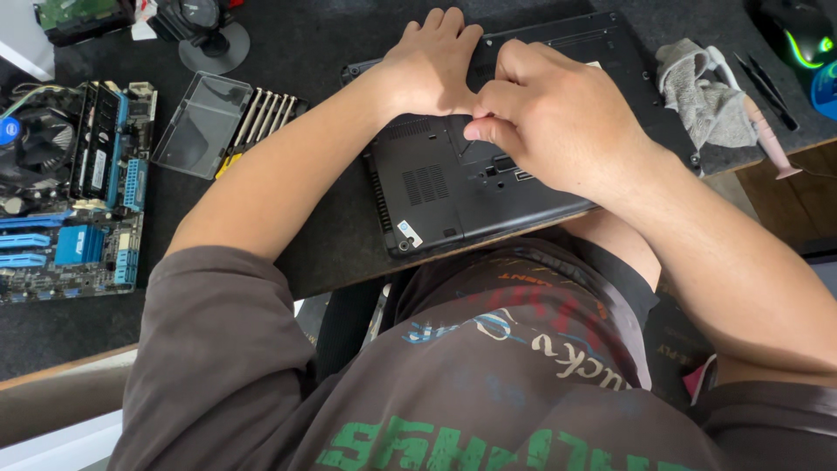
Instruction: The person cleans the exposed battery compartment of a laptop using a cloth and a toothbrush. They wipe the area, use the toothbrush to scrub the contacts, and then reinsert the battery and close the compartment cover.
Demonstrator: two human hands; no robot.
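The left hand [429, 65] lay flat on an upturned black laptop [436, 187]. The right hand [545, 118] pinched a thin screwdriver [468, 146] against its base. An open screwdriver case [218, 122] sat near a motherboard [70, 187].

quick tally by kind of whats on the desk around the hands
laptop, upside down: 1
motherboard: 1
screwdriver set in an open case: 1
grey cloth: 1
pink-handled tool: 1
computer mouse: 1
thin dark tools, possibly tweezers: 2
total: 8

Left hand rests on the laptop; right hand pinches something thin against it.
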